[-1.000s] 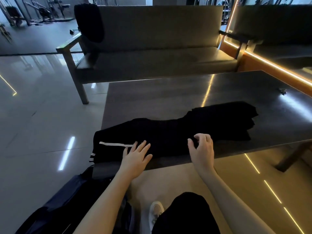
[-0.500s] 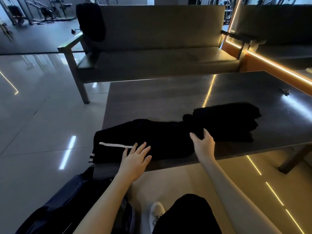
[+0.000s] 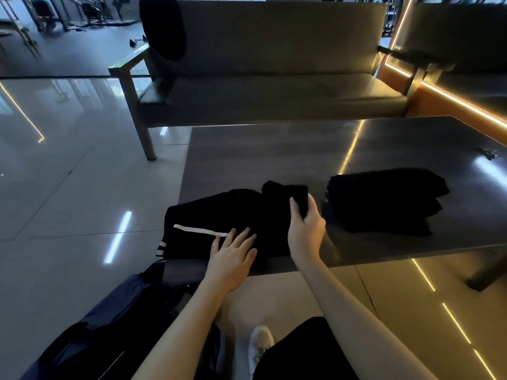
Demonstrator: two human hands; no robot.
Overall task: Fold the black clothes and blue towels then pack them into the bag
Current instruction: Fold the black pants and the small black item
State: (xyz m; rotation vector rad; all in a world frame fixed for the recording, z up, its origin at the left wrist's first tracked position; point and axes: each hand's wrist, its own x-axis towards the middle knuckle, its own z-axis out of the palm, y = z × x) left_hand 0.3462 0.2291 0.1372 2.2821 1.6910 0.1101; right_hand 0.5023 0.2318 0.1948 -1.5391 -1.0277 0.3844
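Black trousers with a white stripe (image 3: 219, 218) lie along the near edge of the dark table (image 3: 274, 149). My left hand (image 3: 233, 253) rests flat on them, fingers straight, near the stripe's end. My right hand (image 3: 304, 229) grips the trousers' right end and lifts it up and over toward the left, so the cloth bunches above my thumb. A folded stack of black clothes (image 3: 384, 198) sits on the table to the right, apart from the trousers. A dark blue bag (image 3: 115, 319) lies open on the floor under my left arm. No blue towel is in view.
A grey bench sofa (image 3: 269, 86) stands beyond the table, with a black garment (image 3: 164, 26) draped over its left backrest corner. A small metal object (image 3: 487, 153) lies at the table's far right. Glossy tiled floor spreads to the left. My shoe (image 3: 260, 341) is below the table.
My right hand has taken hold of the trousers' right end and pulled it up and leftward, separating the trousers from the folded stack. My left hand has stayed pressed on the cloth.
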